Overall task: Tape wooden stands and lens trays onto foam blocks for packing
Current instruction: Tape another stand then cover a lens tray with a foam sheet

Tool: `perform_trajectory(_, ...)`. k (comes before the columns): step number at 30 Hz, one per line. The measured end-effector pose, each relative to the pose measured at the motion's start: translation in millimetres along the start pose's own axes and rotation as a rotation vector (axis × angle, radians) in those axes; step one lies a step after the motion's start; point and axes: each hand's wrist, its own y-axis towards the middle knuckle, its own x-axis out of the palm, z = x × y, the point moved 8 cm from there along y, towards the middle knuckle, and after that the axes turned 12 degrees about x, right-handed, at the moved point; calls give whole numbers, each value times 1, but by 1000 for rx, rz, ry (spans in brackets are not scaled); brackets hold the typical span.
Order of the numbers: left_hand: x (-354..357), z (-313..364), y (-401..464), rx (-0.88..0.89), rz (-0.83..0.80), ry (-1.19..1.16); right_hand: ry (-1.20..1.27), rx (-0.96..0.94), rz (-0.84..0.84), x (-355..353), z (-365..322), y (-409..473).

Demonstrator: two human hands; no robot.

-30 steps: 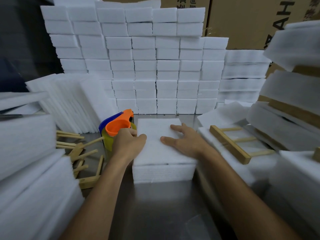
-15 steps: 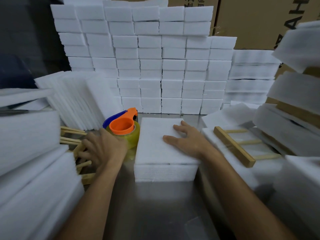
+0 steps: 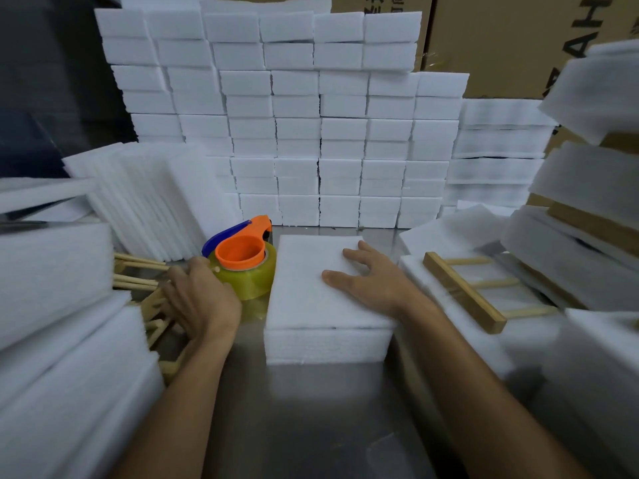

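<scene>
two hands busy: right hand (image 3: 371,280) flat, fingers spread, pressing foam block (image 3: 311,288) at worktop (image 3: 311,409) centre. left hand (image 3: 200,300), off tape dispenser (image 3: 243,262) since a second ago, now reaching down to wooden stands (image 3: 152,305) at 9 o'clock, fingers hidden, grip impossible to tell. likely fetching a stand for the block. taped stand (image 3: 463,290) lying at 3 o'clock.

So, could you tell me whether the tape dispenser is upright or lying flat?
Lying flat: the tape dispenser rests on its side, orange core facing up.
</scene>
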Motion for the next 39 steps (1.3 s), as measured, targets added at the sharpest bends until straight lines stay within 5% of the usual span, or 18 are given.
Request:
perform_trajectory(9, -32, 60, -1, 376, 238, -401, -87, 29, 21, 0, -3, -4)
perform_trajectory(12, -39, 92, -15, 545, 267, -447, -209, -1, 216, -14, -13, -12)
perform_trajectory(15, -35, 112, -26, 607, 190, -562, -54, -173, 395, -32, -39, -28)
perform_trajectory(18, -32, 125, -35, 669, 110, -624, 277, -213, 243, -35, -58, -37)
perform_trajectory(21, -33, 137, -44, 754, 77, -645, 405, -94, -87, -14, -64, -40)
perform_trajectory(24, -30, 147, -52, 819, -3, -660, 531, -24, -201, -5, -62, -41)
perform_trajectory(37, -42, 182, -81, 961, -68, -599, 728, -91, 254, -49, -52, -46)
perform_trajectory(39, -55, 185, -84, 977, 21, -588, 732, -94, 300, -56, -48, -44)
